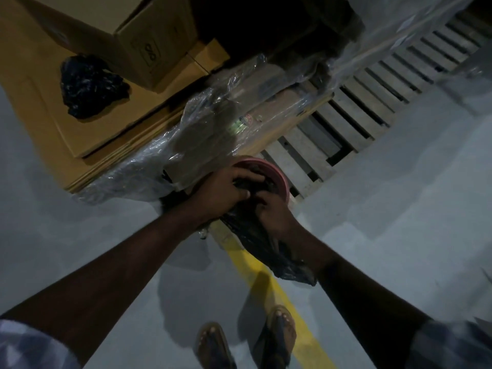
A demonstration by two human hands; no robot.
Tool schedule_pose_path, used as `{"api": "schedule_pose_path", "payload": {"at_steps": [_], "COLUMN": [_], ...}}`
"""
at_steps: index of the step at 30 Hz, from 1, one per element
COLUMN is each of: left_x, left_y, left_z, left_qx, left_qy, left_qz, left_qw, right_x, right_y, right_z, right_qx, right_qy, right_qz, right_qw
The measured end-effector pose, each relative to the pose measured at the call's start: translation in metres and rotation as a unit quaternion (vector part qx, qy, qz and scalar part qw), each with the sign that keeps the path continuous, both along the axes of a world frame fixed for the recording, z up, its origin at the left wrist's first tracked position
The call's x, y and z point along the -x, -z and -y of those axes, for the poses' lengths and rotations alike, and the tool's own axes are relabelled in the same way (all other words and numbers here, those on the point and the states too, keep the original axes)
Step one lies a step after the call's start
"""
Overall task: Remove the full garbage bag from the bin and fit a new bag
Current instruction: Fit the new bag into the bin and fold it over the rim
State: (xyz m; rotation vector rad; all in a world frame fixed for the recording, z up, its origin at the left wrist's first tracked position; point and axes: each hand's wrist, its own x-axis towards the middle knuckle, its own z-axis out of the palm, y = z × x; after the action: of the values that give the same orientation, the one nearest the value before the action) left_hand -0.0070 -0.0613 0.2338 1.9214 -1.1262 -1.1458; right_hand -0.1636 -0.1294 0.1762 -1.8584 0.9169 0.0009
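A small pink round bin (277, 173) stands on the floor against a wrapped pallet. A black garbage bag (262, 241) lies over its near rim and trails toward me. My left hand (226, 189) grips the bag's black plastic at the bin's mouth. My right hand (273, 213) pinches the same bag just beside it, on the near side. The inside of the bin is hidden by my hands and the bag. A second, bunched-up black bag (90, 86) lies on a stack of flat cardboard at the upper left.
Flat cardboard (40, 83) and a closed carton (157, 41) sit on a pallet wrapped in clear film (202, 129). A bare wooden pallet (359, 102) stretches to the right. A yellow floor line (269, 283) runs toward my sandalled feet (247, 339).
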Motion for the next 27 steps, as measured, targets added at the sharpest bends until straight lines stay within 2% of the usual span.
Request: {"api": "schedule_pose_path", "payload": {"at_steps": [2,4,10,14,18,22,27], "left_x": [-0.002,-0.007,-0.034,-0.048,-0.054,-0.047,-0.038], "left_y": [-0.004,-0.005,0.005,0.021,0.041,0.06,0.09], "left_z": [-0.002,-0.006,-0.028,-0.036,-0.034,-0.036,-0.036], "left_qx": [-0.019,-0.036,-0.042,-0.077,-0.153,-0.192,-0.219], "left_qy": [0.02,0.054,0.1,0.079,0.044,0.026,0.033], "left_qz": [0.054,0.124,0.304,0.36,0.395,0.404,0.42], "left_qw": [0.998,0.99,0.946,0.927,0.905,0.894,0.88], "right_x": [-0.001,0.003,0.03,0.046,0.049,0.049,0.04], "right_y": [0.017,0.029,0.028,0.028,0.033,0.048,0.061], "right_z": [0.014,0.032,0.083,0.101,0.108,0.11,0.117], "right_qx": [-0.023,-0.006,0.074,0.077,-0.009,-0.103,-0.201], "right_qy": [0.042,0.062,0.022,0.005,-0.005,0.015,0.081], "right_qz": [-0.053,-0.11,-0.226,-0.224,-0.261,-0.167,-0.1], "right_qw": [0.997,0.992,0.971,0.972,0.965,0.98,0.971]}}
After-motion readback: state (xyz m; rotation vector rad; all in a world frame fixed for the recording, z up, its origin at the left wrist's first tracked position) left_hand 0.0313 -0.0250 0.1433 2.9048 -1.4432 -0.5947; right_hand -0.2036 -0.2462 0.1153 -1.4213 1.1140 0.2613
